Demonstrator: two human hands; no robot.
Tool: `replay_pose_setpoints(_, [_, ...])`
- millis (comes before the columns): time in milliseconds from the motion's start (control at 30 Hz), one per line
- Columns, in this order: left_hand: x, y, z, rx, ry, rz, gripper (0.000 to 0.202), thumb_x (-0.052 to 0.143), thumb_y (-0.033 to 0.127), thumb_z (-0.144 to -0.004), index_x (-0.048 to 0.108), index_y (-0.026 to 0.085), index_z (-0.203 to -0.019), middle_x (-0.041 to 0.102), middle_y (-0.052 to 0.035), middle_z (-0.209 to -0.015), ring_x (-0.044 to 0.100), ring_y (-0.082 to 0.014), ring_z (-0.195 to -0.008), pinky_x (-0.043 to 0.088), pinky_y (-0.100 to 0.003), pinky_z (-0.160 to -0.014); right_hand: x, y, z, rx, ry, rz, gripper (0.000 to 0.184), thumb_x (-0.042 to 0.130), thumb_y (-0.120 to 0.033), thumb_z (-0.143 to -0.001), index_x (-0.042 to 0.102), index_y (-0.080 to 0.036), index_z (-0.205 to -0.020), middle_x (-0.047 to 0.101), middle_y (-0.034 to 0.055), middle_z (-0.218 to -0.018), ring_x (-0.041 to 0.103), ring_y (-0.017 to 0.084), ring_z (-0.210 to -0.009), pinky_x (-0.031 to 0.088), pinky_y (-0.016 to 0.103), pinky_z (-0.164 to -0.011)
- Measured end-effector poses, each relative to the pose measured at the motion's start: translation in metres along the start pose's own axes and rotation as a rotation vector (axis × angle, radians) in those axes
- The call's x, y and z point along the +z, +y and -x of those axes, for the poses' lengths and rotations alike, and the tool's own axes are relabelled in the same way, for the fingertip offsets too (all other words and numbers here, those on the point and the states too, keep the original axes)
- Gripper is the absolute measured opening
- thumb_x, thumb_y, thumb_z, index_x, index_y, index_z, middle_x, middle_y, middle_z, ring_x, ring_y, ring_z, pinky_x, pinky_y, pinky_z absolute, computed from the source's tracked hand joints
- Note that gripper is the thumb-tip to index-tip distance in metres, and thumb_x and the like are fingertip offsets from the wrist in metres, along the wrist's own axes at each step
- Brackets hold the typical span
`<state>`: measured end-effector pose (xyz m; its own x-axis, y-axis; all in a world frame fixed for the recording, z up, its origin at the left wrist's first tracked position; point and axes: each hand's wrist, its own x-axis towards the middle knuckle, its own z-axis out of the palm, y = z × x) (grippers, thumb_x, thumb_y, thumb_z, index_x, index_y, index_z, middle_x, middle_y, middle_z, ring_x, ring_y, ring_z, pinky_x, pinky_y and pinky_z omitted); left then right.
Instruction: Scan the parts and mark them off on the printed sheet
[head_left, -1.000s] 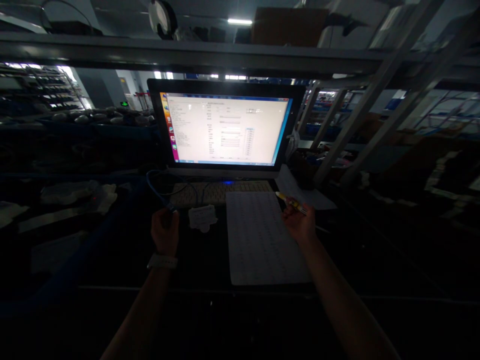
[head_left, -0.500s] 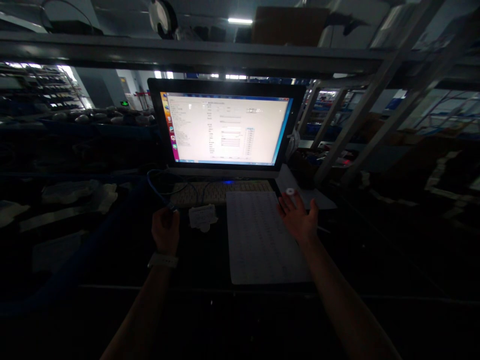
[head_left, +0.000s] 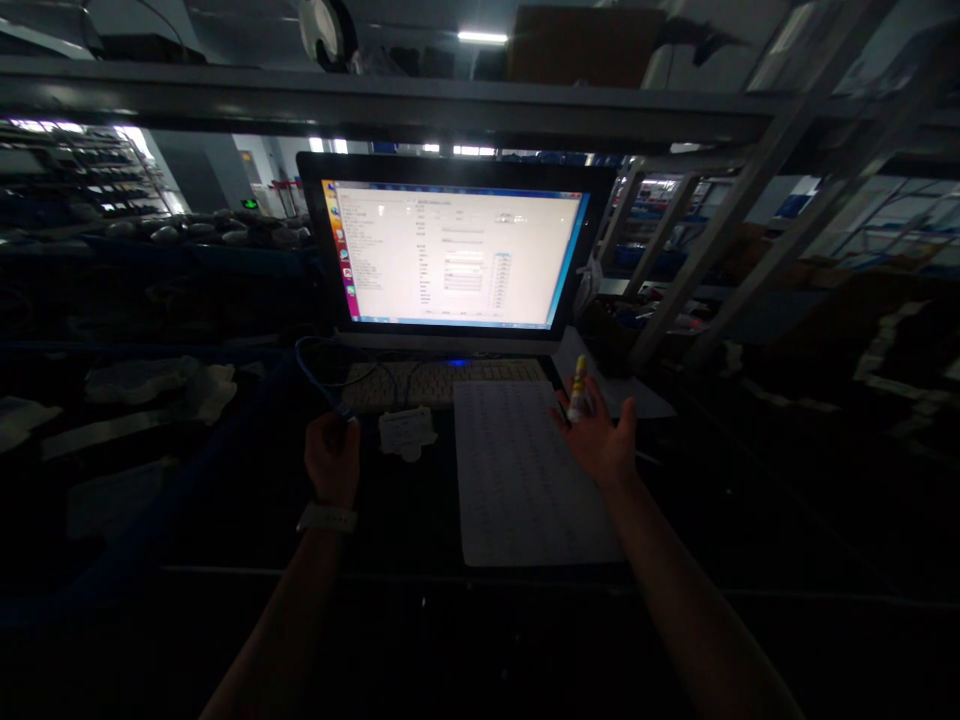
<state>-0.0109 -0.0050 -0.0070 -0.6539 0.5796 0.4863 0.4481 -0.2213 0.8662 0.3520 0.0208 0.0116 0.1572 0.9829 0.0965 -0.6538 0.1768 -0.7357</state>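
My left hand (head_left: 332,460), with a pale band on its wrist, is closed around the plug end of a blue cable (head_left: 319,380). My right hand (head_left: 600,435) hovers above the upper right corner of a printed sheet (head_left: 517,490), palm up and thumb spread. Between its fingers stands a short white-and-yellow tube (head_left: 577,390), yellow end upward; I cannot tell whether it is a marker or a small bottle. A white label (head_left: 406,432) on a small piece lies to the right of my left hand, in front of the keyboard (head_left: 487,372).
A lit monitor (head_left: 457,255) stands behind the keyboard, beneath a metal shelf (head_left: 420,105). Another paper (head_left: 645,400) lies at the right. Blue-edged bins with pale bagged pieces (head_left: 139,380) fill the dark left side. Slanted metal posts (head_left: 720,210) rise at the right.
The tube in my right hand has swung from end-on, showing a white ring, to upright with its yellow end up. My left hand stays nearly still.
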Motion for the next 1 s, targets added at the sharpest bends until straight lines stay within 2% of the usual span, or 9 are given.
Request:
replay_pose_setpoints(100, [0.0001, -0.0006, 0.0001, 0.005, -0.001, 0.005, 0.037, 0.063, 0.046, -0.065, 0.057, 0.017, -0.087, 0.062, -0.0056, -0.084, 0.060, -0.0181, -0.074, 0.051, -0.032, -0.067, -0.0003, -0.0007, 0.0002, 0.009, 0.000, -0.008, 0.048, 0.052, -0.073, -0.074, 0.066, -0.038, -0.103, 0.067, -0.0034, -0.118, 0.057, 0.021, -0.117, 0.048, 0.044, -0.096])
replay_pose_setpoints(267, [0.0004, -0.0001, 0.0005, 0.002, 0.001, 0.014, 0.036, 0.065, 0.046, -0.065, 0.056, 0.017, -0.086, 0.063, -0.0057, -0.084, 0.060, -0.0180, -0.073, 0.051, -0.031, -0.066, 0.0010, -0.0024, 0.0010, 0.032, 0.001, -0.034, 0.044, 0.056, -0.074, -0.071, 0.068, -0.034, -0.087, 0.070, -0.0014, -0.113, 0.058, 0.021, -0.116, 0.049, 0.043, -0.095])
replay_pose_setpoints(467, [0.0001, 0.0023, 0.0008, -0.012, -0.001, 0.034, 0.036, 0.065, 0.045, -0.065, 0.056, 0.017, -0.086, 0.062, -0.0065, -0.085, 0.061, -0.0182, -0.074, 0.052, -0.032, -0.067, 0.0049, -0.0039, 0.0035, 0.028, -0.008, -0.017, 0.046, 0.050, -0.072, -0.076, 0.066, -0.039, -0.104, 0.068, -0.0049, -0.115, 0.061, 0.020, -0.113, 0.052, 0.042, -0.093])
replay_pose_setpoints(733, [0.0002, 0.0002, 0.0004, -0.002, 0.001, 0.021, 0.034, 0.064, 0.042, -0.065, 0.056, 0.017, -0.086, 0.062, -0.0052, -0.084, 0.060, -0.0180, -0.074, 0.052, -0.033, -0.068, 0.0007, -0.0046, 0.0020, 0.069, 0.007, -0.029, 0.059, 0.048, -0.080, -0.070, 0.069, -0.032, -0.097, 0.071, 0.0010, -0.110, 0.060, 0.021, -0.113, 0.052, 0.041, -0.093])
replay_pose_setpoints(900, [0.0005, -0.0009, 0.0007, 0.006, 0.006, 0.014, 0.036, 0.064, 0.043, -0.065, 0.057, 0.017, -0.088, 0.063, -0.0054, -0.085, 0.061, -0.0180, -0.075, 0.052, -0.032, -0.068, 0.0025, -0.0049, 0.0028, 0.035, 0.041, -0.023, 0.052, 0.043, -0.076, -0.076, 0.068, -0.038, -0.101, 0.067, -0.0041, -0.118, 0.056, 0.021, -0.118, 0.049, 0.045, -0.098])
replay_pose_setpoints(1000, [0.0000, -0.0001, 0.0008, 0.013, 0.000, 0.007, 0.036, 0.063, 0.044, -0.066, 0.057, 0.016, -0.089, 0.063, -0.0060, -0.085, 0.062, -0.0189, -0.076, 0.052, -0.034, -0.070, 0.0042, -0.0049, 0.0038, 0.049, 0.023, -0.023, 0.055, 0.043, -0.078, -0.074, 0.067, -0.037, -0.102, 0.067, -0.0029, -0.118, 0.056, 0.022, -0.119, 0.048, 0.045, -0.098])
